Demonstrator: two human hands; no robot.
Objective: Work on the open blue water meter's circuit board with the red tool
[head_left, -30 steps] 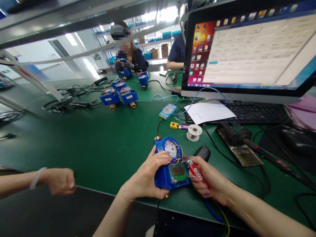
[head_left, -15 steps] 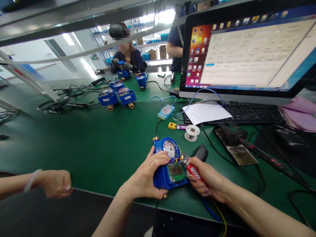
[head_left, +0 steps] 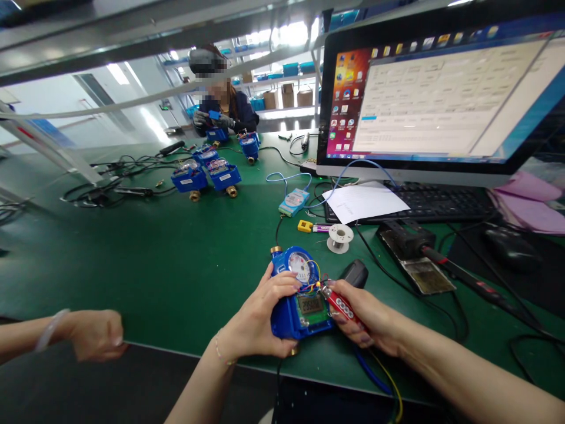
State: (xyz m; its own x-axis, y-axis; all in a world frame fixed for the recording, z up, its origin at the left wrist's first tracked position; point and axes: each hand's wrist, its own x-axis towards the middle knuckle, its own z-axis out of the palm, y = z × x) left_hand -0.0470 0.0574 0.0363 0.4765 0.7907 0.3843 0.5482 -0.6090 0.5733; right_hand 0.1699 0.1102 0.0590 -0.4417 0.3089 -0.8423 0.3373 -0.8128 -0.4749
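My left hand [head_left: 258, 318] grips a blue water meter [head_left: 296, 294] lying on the green table [head_left: 176, 259] near its front edge. The meter has a round dial, a small LCD screen, brass fittings and loose coloured wires. My right hand [head_left: 366, 318] holds a red clip-like probe [head_left: 339, 304] whose tip touches the wires at the meter's right side. Blue and yellow leads run from the probe down past the table edge.
Behind the meter are a solder spool [head_left: 339, 238], a black scanner [head_left: 353, 272], a soldering iron stand [head_left: 412, 247], keyboard [head_left: 441, 203], mouse [head_left: 512, 247] and monitor [head_left: 441, 94]. More blue meters [head_left: 207, 174] sit far left. A co-worker's hand [head_left: 95, 334] rests at the front left edge; another person works at the far end.
The view has drifted slightly; my hands hold the meter and probe as before. The LCD reading has changed. The co-worker's hand moved a little left and lower.
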